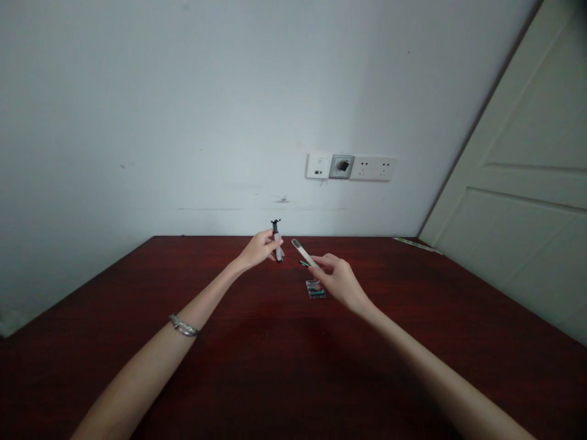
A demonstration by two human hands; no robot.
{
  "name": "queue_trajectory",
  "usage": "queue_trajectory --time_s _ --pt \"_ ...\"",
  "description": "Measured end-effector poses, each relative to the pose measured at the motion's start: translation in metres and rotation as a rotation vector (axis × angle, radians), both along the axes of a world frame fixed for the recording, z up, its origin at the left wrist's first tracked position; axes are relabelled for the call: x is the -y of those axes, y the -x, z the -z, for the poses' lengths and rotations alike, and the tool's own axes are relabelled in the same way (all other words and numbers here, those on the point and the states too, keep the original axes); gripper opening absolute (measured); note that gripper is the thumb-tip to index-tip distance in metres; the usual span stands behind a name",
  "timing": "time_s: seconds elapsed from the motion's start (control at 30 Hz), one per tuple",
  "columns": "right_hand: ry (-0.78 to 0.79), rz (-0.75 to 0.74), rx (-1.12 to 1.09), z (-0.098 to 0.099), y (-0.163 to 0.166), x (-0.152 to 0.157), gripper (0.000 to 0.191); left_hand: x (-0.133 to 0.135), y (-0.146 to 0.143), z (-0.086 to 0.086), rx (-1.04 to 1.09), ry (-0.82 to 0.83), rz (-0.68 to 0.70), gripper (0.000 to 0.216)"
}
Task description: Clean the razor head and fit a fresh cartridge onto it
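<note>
My left hand (260, 249) is closed around the grey handle of a razor-like tool (277, 247), held nearly upright with its dark, wide head at the top. My right hand (338, 278) pinches a long, flat whitish piece (303, 252) with a rounded dark grey end, which tilts up toward the left. The two held things are a short gap apart. Just beyond the right fingertips shows a small dark and green stick (304, 263), perhaps a battery; whether the fingers touch it I cannot tell. Below lies a clear pack (316, 293) with green cylinders like batteries inside.
The dark red wooden table (257, 366) reaches back to a white wall (183, 122). Wall sockets (372, 168) sit above its far edge. A white panelled door (527, 201) stands at the right, with a thin pale strip (417, 244) at the table's far right corner.
</note>
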State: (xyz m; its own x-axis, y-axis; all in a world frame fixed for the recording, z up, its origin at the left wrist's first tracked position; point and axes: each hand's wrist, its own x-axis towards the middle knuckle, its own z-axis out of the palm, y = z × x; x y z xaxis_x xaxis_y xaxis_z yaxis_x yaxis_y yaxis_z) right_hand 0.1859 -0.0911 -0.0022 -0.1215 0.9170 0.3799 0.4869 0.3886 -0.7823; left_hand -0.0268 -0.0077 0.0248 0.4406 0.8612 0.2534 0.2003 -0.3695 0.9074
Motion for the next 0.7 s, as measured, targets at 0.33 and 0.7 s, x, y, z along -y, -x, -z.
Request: queue_trajectory --time_s 0.33,0.7 --pt "0.046 0.098 0.801 0.001 0.024 0.02 0.018 0.004 0.003 -0.009 0.011 -0.019 0.108 0.027" --pt "0.087 0.097 0.933 0.036 0.049 0.018 0.026 0.01 -0.006 -0.01 -0.008 -0.008 0.163 0.022"
